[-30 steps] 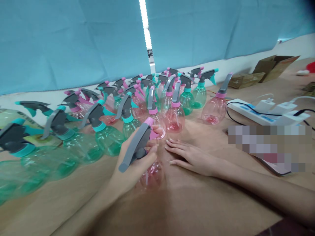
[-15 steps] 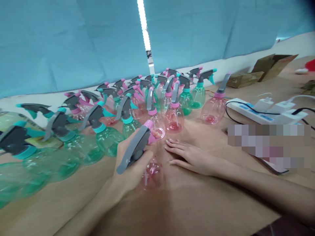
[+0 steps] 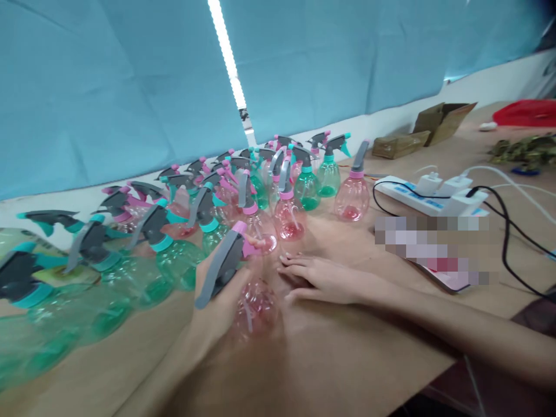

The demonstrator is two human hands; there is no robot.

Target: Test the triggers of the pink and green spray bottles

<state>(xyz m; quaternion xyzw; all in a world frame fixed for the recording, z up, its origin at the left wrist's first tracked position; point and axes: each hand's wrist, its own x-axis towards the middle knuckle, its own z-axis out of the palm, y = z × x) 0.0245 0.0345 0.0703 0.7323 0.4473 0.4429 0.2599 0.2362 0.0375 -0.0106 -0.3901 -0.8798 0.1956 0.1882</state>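
Note:
My left hand (image 3: 221, 295) is wrapped round the neck of a pink spray bottle (image 3: 259, 310), below its grey and pink trigger head. The bottle is clear pink plastic with a tube inside. My right hand (image 3: 319, 280) lies on the brown tabletop (image 3: 347, 353), fingers stretched out towards the held bottle and holding nothing. Just beyond the hands stand a pink spray bottle (image 3: 289, 219) and another pink spray bottle (image 3: 256, 229). A row of green spray bottles, one a green spray bottle (image 3: 180, 260), runs along the left side.
More pink and green spray bottles crowd the back by the blue-covered wall (image 3: 304, 63). At the right are a white power strip (image 3: 408, 194) with plugs and cables, a partly blurred phone (image 3: 456, 284), an open cardboard box (image 3: 443, 124) and a red item (image 3: 525, 113).
The view has turned to the right, so the bottles and both hands appear further left. My left hand keeps its grip on the pink spray bottle; the right hand stays on the table.

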